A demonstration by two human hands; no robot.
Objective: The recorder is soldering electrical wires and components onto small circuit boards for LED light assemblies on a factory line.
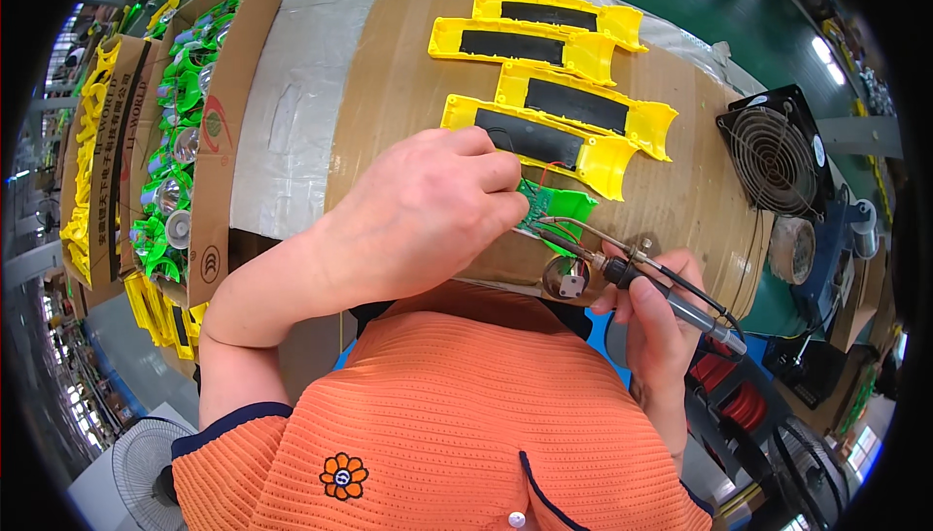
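Note:
My right hand (661, 312) grips a soldering iron (671, 300) with a thin metal solder-feed tube clamped along it. Its tip points left, at the small green circuit board (535, 203). Over the board's left side, my left hand (437, 203) is closed in a pinch; what lies between its fingertips is hidden. Thin red and black wires run around the board. Beside it is a bright green plastic part (573, 205), and below, a round lamp head (566, 278). Just beyond my left hand lies the nearest yellow half-shell (607, 167), with a black strip inside.
More yellow half-shells (632, 26) lie farther back on the cardboard sheet (389, 74). At left stand a carton (228, 133) of green lamp heads and another carton (115, 171) of yellow shells. A black fan (775, 154) and a tape roll (792, 249) are at right.

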